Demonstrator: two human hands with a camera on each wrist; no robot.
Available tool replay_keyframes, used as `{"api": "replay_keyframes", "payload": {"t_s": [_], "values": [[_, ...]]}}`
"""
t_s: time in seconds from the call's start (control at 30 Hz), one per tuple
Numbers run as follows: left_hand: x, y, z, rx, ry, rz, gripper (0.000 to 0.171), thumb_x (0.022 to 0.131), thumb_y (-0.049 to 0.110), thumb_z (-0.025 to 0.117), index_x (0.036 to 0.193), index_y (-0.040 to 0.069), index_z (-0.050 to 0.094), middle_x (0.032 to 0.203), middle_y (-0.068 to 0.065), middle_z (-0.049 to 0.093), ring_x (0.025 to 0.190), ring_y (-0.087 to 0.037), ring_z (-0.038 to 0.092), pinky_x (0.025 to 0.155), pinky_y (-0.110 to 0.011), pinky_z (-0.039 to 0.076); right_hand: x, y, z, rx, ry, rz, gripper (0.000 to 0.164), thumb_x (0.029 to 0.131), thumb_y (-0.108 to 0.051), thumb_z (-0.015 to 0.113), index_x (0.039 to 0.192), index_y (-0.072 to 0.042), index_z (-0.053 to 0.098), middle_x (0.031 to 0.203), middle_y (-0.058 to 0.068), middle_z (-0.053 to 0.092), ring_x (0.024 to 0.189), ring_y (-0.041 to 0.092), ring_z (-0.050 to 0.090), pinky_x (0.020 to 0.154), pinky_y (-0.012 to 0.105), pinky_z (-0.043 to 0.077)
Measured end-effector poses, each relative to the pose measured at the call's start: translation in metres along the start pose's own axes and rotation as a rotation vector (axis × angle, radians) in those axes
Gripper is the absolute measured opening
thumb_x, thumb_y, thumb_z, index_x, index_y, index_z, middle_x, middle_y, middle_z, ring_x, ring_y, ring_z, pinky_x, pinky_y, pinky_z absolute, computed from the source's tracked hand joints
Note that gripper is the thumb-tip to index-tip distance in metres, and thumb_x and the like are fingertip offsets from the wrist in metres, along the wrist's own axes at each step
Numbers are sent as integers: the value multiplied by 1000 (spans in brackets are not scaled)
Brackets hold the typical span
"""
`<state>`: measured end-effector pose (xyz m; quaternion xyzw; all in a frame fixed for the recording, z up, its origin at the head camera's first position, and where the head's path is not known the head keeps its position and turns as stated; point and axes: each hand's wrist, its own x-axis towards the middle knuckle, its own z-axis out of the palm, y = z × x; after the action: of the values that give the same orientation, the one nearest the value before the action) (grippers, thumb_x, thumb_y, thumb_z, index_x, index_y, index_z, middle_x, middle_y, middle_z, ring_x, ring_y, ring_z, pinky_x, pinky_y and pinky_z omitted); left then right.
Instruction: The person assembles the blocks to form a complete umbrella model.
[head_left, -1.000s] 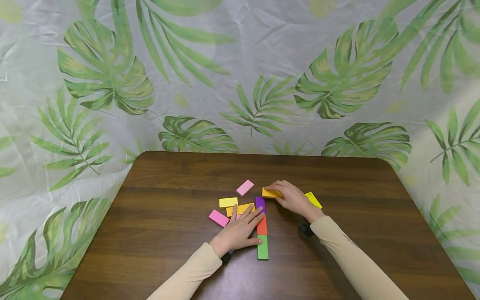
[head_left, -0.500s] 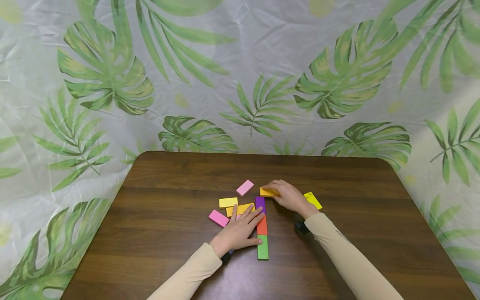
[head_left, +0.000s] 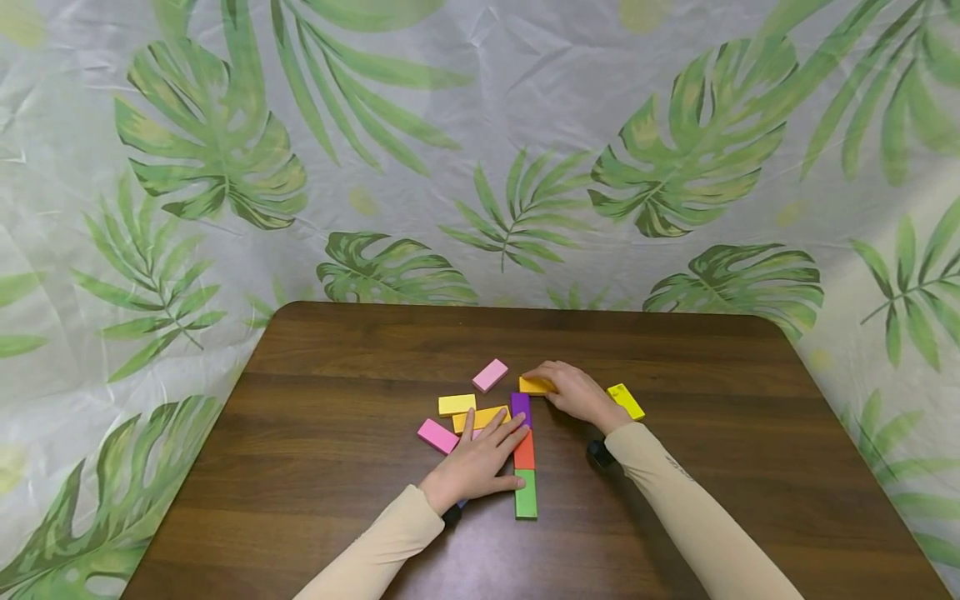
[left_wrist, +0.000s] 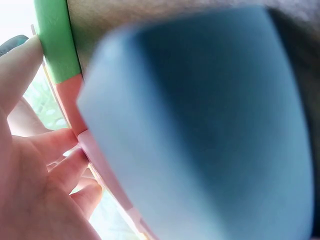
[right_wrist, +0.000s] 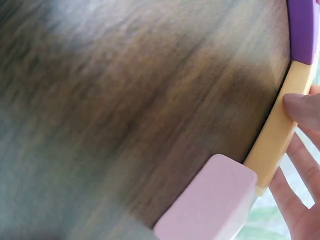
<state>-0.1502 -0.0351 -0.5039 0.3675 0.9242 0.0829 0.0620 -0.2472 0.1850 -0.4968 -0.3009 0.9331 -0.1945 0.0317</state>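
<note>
Green [head_left: 526, 495], red [head_left: 524, 451] and purple [head_left: 521, 407] blocks lie end to end in a line. My left hand [head_left: 474, 467] rests over them with fingers spread: the thumb touches the green block, and fingertips reach the red and purple ones. Beyond the purple block's far end, my right hand [head_left: 579, 393] pinches an orange block [head_left: 533, 386], set crosswise. The right wrist view shows the thumb on this orange block [right_wrist: 275, 130], whose end meets the purple block [right_wrist: 302, 32]. A blurred blue block [left_wrist: 200, 125] fills the left wrist view.
Left of the line lie a second orange block [head_left: 482, 419], a pale yellow one [head_left: 456, 405], a pink one [head_left: 436, 436] and a light pink one [head_left: 491, 376]. Another pink piece is mostly under my left hand. A bright yellow block [head_left: 626, 402] sits by the right wrist.
My right hand has slid the orange block a little to the left, over to the purple block's far end. The left hand has stayed in place.
</note>
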Motion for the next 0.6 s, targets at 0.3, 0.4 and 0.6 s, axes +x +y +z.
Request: {"api": "replay_keyframes", "payload": {"t_s": [0.3,0.4,0.6], "values": [[1,0,0,-10,-3,-2,78,89,55,57,151,13,32,156,-2,25,144,-23,16,108,-63,7,-2,3,2,-11,0,15,41,86,0,65,126,-10,63,121,9,60,116,29,53,100,49,39],[1,0,1,-9,-3,-4,78,90,56,56,151,14,31,156,-2,25,144,-23,15,108,-63,7,-5,3,0,-18,2,35,41,87,-2,65,127,-11,63,122,10,59,116,30,52,99,50,40],[0,0,1,-3,2,-4,79,89,56,56,151,14,32,156,-2,25,144,-23,16,108,-64,8,-11,3,0,-29,21,43,39,88,-1,65,126,-11,64,119,9,60,113,29,53,97,48,42]]}}
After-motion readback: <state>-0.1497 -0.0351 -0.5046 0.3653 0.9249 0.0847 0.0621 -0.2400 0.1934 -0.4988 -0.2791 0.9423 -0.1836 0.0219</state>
